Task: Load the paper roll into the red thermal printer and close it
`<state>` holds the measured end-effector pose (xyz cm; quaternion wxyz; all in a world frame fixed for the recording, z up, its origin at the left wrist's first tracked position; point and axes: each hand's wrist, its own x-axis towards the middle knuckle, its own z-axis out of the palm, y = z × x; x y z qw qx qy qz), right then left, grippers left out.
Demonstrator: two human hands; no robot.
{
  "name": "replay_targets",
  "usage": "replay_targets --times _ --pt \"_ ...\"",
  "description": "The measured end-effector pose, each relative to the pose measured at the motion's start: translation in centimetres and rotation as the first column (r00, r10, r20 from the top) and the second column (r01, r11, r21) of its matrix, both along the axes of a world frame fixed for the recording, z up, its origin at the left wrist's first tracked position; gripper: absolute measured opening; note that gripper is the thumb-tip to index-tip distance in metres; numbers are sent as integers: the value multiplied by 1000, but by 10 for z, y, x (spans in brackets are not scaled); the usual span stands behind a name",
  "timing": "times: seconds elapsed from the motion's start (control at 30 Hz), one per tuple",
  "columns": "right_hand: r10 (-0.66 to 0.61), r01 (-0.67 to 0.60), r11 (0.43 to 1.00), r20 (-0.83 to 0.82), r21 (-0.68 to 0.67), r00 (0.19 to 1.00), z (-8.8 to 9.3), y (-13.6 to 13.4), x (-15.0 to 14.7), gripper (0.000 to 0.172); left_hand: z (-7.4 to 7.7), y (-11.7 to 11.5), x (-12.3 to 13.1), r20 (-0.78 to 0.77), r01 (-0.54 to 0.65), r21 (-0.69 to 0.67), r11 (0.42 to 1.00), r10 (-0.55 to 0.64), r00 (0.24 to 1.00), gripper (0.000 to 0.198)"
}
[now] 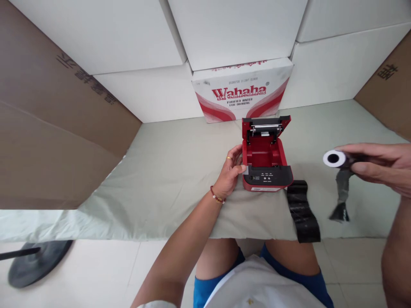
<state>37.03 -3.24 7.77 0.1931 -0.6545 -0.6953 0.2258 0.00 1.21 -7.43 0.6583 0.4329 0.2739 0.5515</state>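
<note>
A small red printer point(266, 159) stands on the cloth-covered table point(167, 179) with its lid flipped open and its paper bay bare. My left hand point(231, 170) grips the printer's left side, thumb on its front corner. My right hand point(382, 164) is raised to the right of the printer and pinches a white paper roll point(334, 158), its hollow core facing me. A strip of dark wrapper point(342, 194) hangs down from the roll. Another black strip point(302, 209) lies on the table by the printer's front right corner and droops over the edge.
A red-and-white Wahaha carton point(240, 92) sits right behind the printer among stacked white boxes point(234, 30). Brown cardboard point(48, 115) walls off the left, more point(388, 85) the right. A black round stand base point(38, 261) rests on the tiled floor at lower left.
</note>
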Motion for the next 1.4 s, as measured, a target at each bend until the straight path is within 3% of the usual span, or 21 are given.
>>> replay_targets --times 0.1,0.2,0.27,0.37,0.47,0.53,0.6,0.67,0.73,0.8,0.9,1.03,1.1,1.2,1.27,1.33,1.4 --pt "237 -273 952 -231 -141 944 8 11 -42 64 0 0 0 -4 1 6 1000 -1 1000 74" --pt "312 -355 924 -256 -142 915 0 27 -93 66 0 -1 0 -14 -5 20 1000 5 1000 72" --pt "311 -331 939 -178 -97 934 -12 38 -118 59 1 -2 1 -12 -8 30 1000 8 1000 71" --pt "300 -302 953 70 16 951 -27 49 -143 50 -1 -3 3 -21 -29 39 999 30 999 69" --pt "270 -294 955 340 21 901 -31 55 -157 46 -4 -6 5 -54 -72 62 996 75 996 68" --pt "245 -279 960 433 15 867 -30 57 -164 44 -3 -10 6 -99 -124 109 986 135 986 64" --pt "221 -267 963 469 31 855 -28 58 -167 45 1 -19 5 -183 -208 223 953 250 951 54" --pt "204 -255 966 476 43 855 -29 60 -168 48 8 -29 2 -286 -260 430 865 403 869 43" --pt "195 -247 968 469 51 861 -30 62 -167 50 15 -39 0 -330 -211 626 751 500 801 39" --pt "191 -240 970 464 48 865 -31 65 -168 48 19 -46 -1 -370 -125 727 675 539 757 37" --pt "190 -218 976 489 -1 851 -30 69 -173 43 21 -51 0 -451 -15 749 662 526 721 33" --pt "217 -202 976 525 -87 823 -26 72 -179 41 17 -51 3 -471 22 764 645 534 702 36" --pt "255 -244 966 459 -86 851 -21 67 -175 36 14 -50 2 -490 42 760 648 531 691 37" --pt "274 -285 956 141 63 951 -10 53 -160 26 11 -52 2 -528 81 746 661 514 676 38" --pt "125 -101 954 -69 281 990 -2 46 -148 32 10 -53 3 -507 82 768 635 526 682 42" --pt "-71 152 878 -191 454 979 2 47 -139 39 10 -55 6 -472 79 800 595 542 695 48" --pt "-140 250 824 -244 509 960 -4 56 -135 49 13 -56 10 -435 84 844 529 585 684 50"
